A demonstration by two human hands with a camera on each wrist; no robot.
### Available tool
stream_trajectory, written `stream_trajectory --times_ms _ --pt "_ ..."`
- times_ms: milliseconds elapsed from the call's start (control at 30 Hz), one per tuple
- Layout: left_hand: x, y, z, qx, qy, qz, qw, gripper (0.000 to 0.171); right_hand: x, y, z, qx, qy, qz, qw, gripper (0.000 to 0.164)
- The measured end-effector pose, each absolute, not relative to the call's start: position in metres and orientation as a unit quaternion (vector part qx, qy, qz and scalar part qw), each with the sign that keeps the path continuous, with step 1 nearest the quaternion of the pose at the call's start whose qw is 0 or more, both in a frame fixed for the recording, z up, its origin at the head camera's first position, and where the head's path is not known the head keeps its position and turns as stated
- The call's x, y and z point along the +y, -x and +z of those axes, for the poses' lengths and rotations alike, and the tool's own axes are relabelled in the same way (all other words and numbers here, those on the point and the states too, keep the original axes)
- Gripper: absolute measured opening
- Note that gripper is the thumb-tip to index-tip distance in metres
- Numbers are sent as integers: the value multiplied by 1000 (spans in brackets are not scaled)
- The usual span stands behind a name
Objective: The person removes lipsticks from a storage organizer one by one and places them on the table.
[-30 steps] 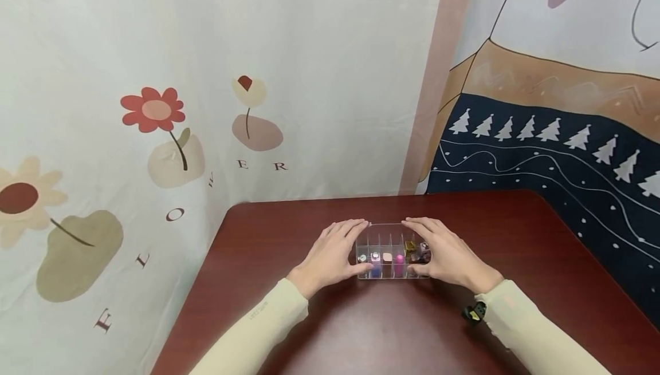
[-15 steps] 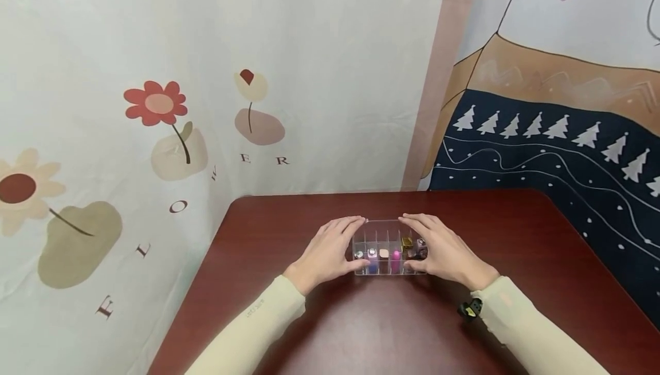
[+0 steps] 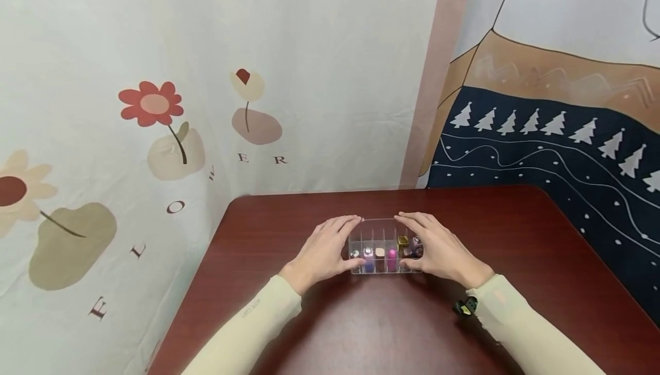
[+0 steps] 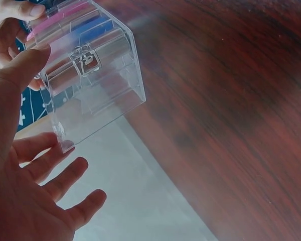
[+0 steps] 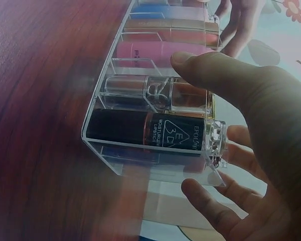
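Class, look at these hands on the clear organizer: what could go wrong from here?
The left hand has two fingers off the clear organizer, so that end might slip. The compartments look open on top, so a tilt could spill the lipsticks. Back-row items show only near the right hand, so uneven weight might tip it that way.

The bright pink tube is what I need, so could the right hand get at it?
Probably yes, after letting go: the right hand grips the clear organizer, thumb near the pink tube, whose top looks uncovered.
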State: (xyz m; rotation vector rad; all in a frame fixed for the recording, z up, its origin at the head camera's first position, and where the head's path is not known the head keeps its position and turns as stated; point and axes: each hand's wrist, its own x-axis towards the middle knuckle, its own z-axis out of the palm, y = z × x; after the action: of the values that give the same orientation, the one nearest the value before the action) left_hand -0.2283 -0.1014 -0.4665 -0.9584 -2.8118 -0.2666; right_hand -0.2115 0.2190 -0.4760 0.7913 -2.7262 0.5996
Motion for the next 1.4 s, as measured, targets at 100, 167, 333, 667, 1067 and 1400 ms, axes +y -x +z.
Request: stream_trajectory --times_ms 100,167,333,667,1067,1400 --pt "-104 229 -466 -939 321 -92 81 102 217 211 -475 -934 -269 205 118 105" --pt "-105 229 -466 -939 321 -92 80 102 215 211 -474 -935 -267 205 116 105" --pt "-108 230 -466 -937 328 -89 76 102 214 210 -472 -937 -267 199 104 107" --pt "-109 230 -460 -929 348 -92 86 98 218 212 -473 -935 -273 207 86 106" --pt "-101 225 -453 -901 399 -100 134 65 218 213 -473 -934 -277 210 88 105" --pt "-69 226 -453 -881 429 -114 164 48 223 214 -472 -930 -286 215 86 106"
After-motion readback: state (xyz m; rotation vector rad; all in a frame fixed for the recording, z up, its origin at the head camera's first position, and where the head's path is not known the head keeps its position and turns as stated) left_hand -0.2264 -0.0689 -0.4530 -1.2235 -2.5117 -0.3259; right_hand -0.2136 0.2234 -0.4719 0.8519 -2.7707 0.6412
